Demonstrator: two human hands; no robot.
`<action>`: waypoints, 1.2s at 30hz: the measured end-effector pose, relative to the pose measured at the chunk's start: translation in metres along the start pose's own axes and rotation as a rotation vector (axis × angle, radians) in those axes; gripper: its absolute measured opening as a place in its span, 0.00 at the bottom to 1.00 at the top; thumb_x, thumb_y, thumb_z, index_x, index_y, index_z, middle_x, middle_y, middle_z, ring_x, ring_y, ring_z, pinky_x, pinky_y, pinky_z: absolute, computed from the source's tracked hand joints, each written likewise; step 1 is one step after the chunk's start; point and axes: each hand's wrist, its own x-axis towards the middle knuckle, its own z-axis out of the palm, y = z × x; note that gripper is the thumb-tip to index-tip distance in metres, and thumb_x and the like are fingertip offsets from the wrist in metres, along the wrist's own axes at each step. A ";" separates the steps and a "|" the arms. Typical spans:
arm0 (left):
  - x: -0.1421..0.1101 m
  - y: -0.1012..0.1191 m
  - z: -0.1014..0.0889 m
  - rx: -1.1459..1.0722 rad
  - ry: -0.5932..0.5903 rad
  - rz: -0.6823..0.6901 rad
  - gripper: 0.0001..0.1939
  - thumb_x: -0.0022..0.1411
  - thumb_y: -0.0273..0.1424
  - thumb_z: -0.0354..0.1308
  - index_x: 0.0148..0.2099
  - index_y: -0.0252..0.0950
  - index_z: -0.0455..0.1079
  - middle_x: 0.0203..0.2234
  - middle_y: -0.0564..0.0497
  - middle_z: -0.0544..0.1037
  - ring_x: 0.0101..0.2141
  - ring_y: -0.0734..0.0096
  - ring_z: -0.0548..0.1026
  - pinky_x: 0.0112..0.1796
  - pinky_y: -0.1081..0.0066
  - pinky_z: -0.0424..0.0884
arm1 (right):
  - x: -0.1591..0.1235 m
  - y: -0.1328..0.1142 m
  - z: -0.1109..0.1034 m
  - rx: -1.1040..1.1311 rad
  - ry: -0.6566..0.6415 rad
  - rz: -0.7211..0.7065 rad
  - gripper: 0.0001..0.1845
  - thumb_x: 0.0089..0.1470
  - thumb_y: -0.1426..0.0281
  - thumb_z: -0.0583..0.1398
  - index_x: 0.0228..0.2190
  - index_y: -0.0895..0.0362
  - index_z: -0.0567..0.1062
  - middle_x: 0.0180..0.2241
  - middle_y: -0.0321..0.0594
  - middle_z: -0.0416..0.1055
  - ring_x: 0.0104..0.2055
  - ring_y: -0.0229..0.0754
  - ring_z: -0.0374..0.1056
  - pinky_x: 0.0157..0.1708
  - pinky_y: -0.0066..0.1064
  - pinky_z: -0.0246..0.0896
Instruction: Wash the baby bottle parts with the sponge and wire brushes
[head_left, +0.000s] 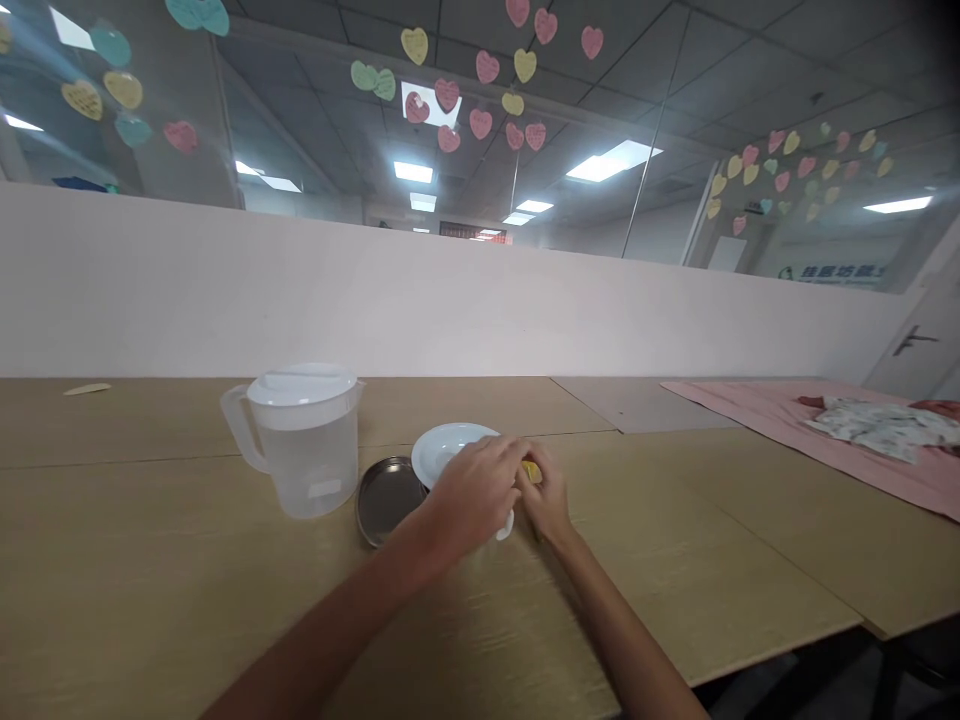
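Note:
Both hands meet at the middle of a wooden table (187, 600). My left hand (472, 490) lies curled over the near rim of a white plate (450, 447), its fingers bent. My right hand (546, 495) is closed in a pinch around a small yellow object (532, 470) at the plate's right edge. I cannot make out what the yellow object is. A round metal dish (382, 498) lies flat on the table just left of the plate, partly under my left wrist.
A translucent lidded plastic pitcher (304, 440) holding water stands left of the dish. A pink cloth (787, 420) with a crumpled patterned fabric (877, 425) lies at the far right. A white partition wall (450, 300) runs behind the table.

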 end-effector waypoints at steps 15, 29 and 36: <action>0.035 -0.038 0.035 0.189 0.208 -0.092 0.17 0.56 0.27 0.51 0.49 0.33 0.59 0.43 0.45 0.70 0.43 0.61 0.67 0.43 0.63 0.63 | -0.005 -0.017 -0.003 -0.183 0.151 -0.271 0.05 0.52 0.70 0.56 0.33 0.55 0.70 0.36 0.44 0.72 0.41 0.44 0.68 0.41 0.38 0.63; 0.032 -0.041 0.019 -0.028 0.200 0.132 0.17 0.59 0.32 0.51 0.51 0.37 0.60 0.40 0.49 0.72 0.43 0.66 0.65 0.45 0.66 0.63 | -0.003 -0.022 -0.003 0.082 0.322 0.075 0.12 0.47 0.62 0.59 0.23 0.59 0.72 0.23 0.39 0.71 0.24 0.38 0.65 0.26 0.29 0.62; 0.031 -0.046 0.019 -0.107 0.220 0.120 0.19 0.58 0.32 0.53 0.52 0.37 0.60 0.43 0.48 0.71 0.44 0.66 0.64 0.44 0.66 0.63 | 0.001 -0.025 -0.003 0.189 0.337 0.181 0.13 0.44 0.61 0.61 0.22 0.60 0.72 0.22 0.40 0.71 0.25 0.39 0.65 0.25 0.29 0.62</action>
